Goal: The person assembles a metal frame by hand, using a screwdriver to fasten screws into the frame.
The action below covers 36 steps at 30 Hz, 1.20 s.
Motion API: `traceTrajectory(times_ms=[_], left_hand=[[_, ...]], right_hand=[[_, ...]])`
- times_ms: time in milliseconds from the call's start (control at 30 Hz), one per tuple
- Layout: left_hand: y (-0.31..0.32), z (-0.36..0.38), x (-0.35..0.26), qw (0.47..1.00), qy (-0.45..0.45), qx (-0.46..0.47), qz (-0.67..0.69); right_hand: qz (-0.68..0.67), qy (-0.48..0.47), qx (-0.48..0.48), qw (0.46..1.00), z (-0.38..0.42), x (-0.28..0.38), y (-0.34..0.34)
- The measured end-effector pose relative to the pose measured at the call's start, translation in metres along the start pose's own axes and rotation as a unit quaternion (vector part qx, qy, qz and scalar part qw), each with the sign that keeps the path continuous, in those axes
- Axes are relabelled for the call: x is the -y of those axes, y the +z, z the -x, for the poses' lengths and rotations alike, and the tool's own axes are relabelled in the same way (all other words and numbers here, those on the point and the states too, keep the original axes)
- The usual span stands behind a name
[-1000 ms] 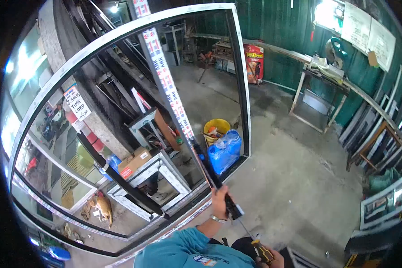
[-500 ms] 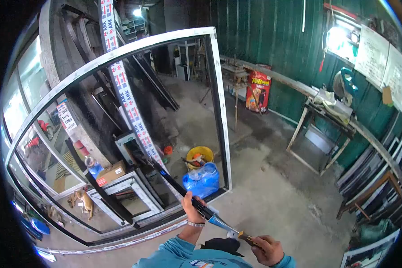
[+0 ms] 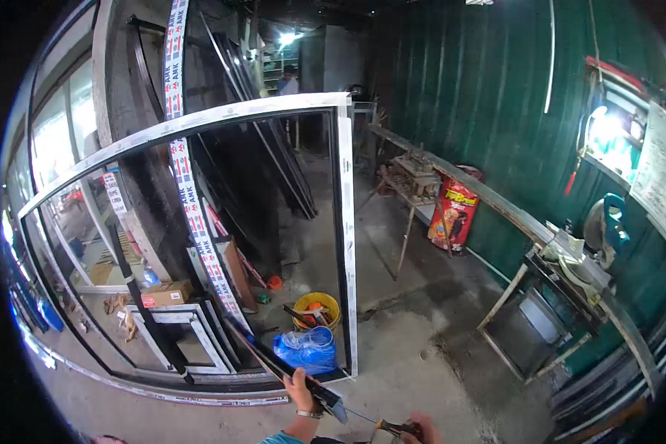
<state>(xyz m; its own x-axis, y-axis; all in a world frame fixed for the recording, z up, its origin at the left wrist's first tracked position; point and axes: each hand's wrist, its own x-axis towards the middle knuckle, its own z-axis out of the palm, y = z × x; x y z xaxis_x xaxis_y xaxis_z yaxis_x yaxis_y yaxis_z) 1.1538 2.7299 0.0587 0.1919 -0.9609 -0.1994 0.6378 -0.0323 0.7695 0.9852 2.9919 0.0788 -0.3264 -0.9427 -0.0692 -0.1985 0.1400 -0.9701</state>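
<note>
Near the bottom of the head view, my left hand (image 3: 300,394) is wrapped round the lower end of a long dark profile (image 3: 270,361). The profile runs up and away to the left, in line with a strip of white film (image 3: 192,200) printed with red and blue lettering. My right hand (image 3: 422,429), partly cut off by the bottom edge, grips a screwdriver (image 3: 391,427) with a yellow and black handle. Its thin shank points left to the profile's near end. Beyond my hands stands a large frame (image 3: 345,222) edged in white film.
Behind the frame are a blue plastic-wrapped container (image 3: 305,351), a yellow bucket (image 3: 325,305) of tools, a cardboard box (image 3: 166,294) and a small white frame (image 3: 200,325). A bench (image 3: 540,274) with a cutting saw (image 3: 607,229) lines the green wall at right.
The view has tilted up, so both hands sit lower in it. More of the screwdriver's shank shows between its handle and the profile. Both hands keep their hold.
</note>
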Motion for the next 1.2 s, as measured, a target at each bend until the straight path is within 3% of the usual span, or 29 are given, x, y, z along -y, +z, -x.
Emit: traceTrajectory(times_ms=[33, 67, 133, 200, 267, 300, 333, 367, 400, 467, 500, 567, 667, 700, 767, 800, 833, 867, 900, 1067, 1100, 1133, 1167, 1200], left_hand=[[0.007, 0.008, 0.000, 1.000, 0.017, -0.008, 0.005], [0.014, 0.021, -0.001, 0.998, -0.006, -0.054, 0.023], [0.012, 0.037, 0.013, 0.998, 0.033, -0.034, 0.040], [0.026, 0.062, 0.022, 0.996, 0.047, -0.053, 0.060], [0.039, 0.091, 0.031, 0.989, 0.067, -0.099, 0.086], [0.040, 0.101, 0.035, 0.989, 0.084, -0.087, 0.082], [0.043, 0.112, 0.037, 0.988, 0.108, -0.089, 0.068], [0.042, 0.118, 0.039, 0.985, 0.117, -0.110, 0.070], [0.037, 0.125, 0.041, 0.980, 0.126, -0.136, 0.072], [0.026, 0.136, 0.033, 0.971, 0.124, -0.183, 0.092], [0.015, 0.140, 0.032, 0.967, 0.135, -0.191, 0.099], [0.000, 0.152, 0.020, 0.955, 0.176, -0.220, 0.096], [-0.022, 0.171, -0.003, 0.924, 0.245, -0.262, 0.131], [-0.035, 0.175, -0.006, 0.910, 0.258, -0.292, 0.139], [-0.061, 0.185, -0.018, 0.891, 0.273, -0.328, 0.153], [-0.074, 0.188, -0.026, 0.872, 0.292, -0.360, 0.158], [-0.088, 0.191, -0.036, 0.853, 0.309, -0.389, 0.159], [-0.105, 0.194, -0.043, 0.849, 0.313, -0.394, 0.162], [-0.122, 0.197, -0.050, 0.837, 0.318, -0.412, 0.167], [-0.222, 0.198, -0.070, 0.814, 0.317, -0.474, 0.114], [-0.239, 0.197, -0.075, 0.815, 0.311, -0.475, 0.112], [-0.246, 0.198, -0.090, 0.809, 0.311, -0.484, 0.119], [-0.253, 0.200, -0.105, 0.801, 0.321, -0.497, 0.096], [-0.260, 0.202, -0.116, 0.792, 0.327, -0.511, 0.071]], right_hand=[[0.219, -0.199, -0.019, 0.955, -0.015, 0.011, -0.023], [0.208, -0.198, -0.008, 0.958, -0.025, 0.025, -0.043], [0.213, -0.312, 0.096, 0.921, -0.048, 0.052, -0.089], [0.215, -0.300, 0.153, 0.917, -0.069, 0.034, -0.120], [0.102, -0.471, 0.097, 0.871, -0.086, 0.029, -0.141], [0.092, -0.481, 0.123, 0.863, -0.086, 0.021, -0.147], [-0.083, -0.239, 0.213, 0.944, -0.083, 0.007, -0.154], [-0.232, 0.038, 0.286, 0.929, -0.085, 0.000, -0.159], [-0.221, 0.040, 0.322, 0.920, -0.091, 0.005, -0.160], [-0.250, 0.334, 0.381, 0.825, -0.104, 0.015, -0.155], [-0.214, 0.341, 0.426, 0.810, -0.117, 0.000, -0.149], [0.003, 0.339, 0.494, 0.800, -0.144, -0.048, -0.130], [0.041, 0.234, 0.642, 0.729, -0.176, -0.064, -0.102], [0.059, 0.227, 0.658, 0.715, -0.168, -0.039, -0.086], [-0.163, 0.360, 0.447, 0.803, -0.128, 0.038, -0.058], [-0.152, 0.358, 0.456, 0.800, -0.123, 0.049, -0.044], [-0.057, 0.040, 0.493, 0.868, -0.118, 0.058, -0.028], [0.039, -0.283, 0.472, 0.834, -0.112, 0.066, -0.010], [0.102, -0.518, 0.426, 0.735, -0.113, 0.077, 0.011], [0.090, -0.503, 0.460, 0.726, -0.066, 0.091, 0.092], [0.064, -0.165, 0.562, 0.808, -0.062, 0.092, 0.108], [0.037, 0.196, 0.587, 0.785, -0.058, 0.095, 0.125], [0.039, 0.364, 0.594, 0.716, -0.070, 0.076, 0.145], [0.051, 0.370, 0.597, 0.710, -0.078, 0.066, 0.165]])
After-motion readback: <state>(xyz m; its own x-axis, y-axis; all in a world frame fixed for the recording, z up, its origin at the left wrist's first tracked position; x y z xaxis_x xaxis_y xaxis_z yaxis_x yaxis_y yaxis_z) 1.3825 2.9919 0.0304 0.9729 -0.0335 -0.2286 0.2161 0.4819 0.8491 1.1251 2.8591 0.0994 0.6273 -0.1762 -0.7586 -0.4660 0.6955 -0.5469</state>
